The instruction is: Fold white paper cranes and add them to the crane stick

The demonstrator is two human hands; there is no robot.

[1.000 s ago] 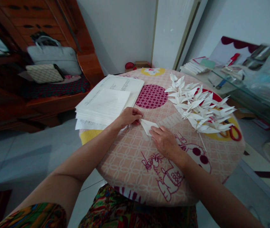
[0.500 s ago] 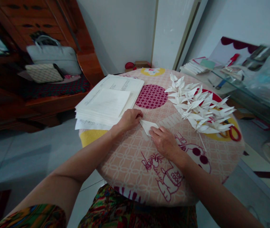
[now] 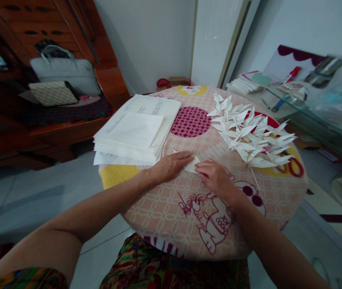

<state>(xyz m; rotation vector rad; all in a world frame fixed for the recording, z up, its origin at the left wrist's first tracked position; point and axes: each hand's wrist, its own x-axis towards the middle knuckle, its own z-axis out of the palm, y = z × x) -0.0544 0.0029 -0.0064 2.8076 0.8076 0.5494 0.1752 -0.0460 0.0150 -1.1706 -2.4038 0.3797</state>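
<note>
A small folded piece of white paper (image 3: 191,165) lies on the round table in front of me. My left hand (image 3: 171,165) rests flat over its left part, fingers stretched out and pressing it to the cloth. From the other side, my right hand (image 3: 214,176) grips the paper's right edge with bent fingers. A thin white tip of the paper shows beyond my left fingers. Just behind my hands lies a clear ruler-like strip (image 3: 215,151). The underside of the folded paper is hidden.
A thick stack of paper sheets (image 3: 113,138) sits at the table's left. Folded paper pieces with pointed ends (image 3: 249,132) are heaped at the right, beside red-handled scissors (image 3: 296,167). A patterned cloth (image 3: 158,208) covers the table. A glass shelf (image 3: 315,120) stands further right.
My left hand has gone from pinching the paper's left tip to lying flat across it. My right hand has shifted slightly right and still holds the edge.
</note>
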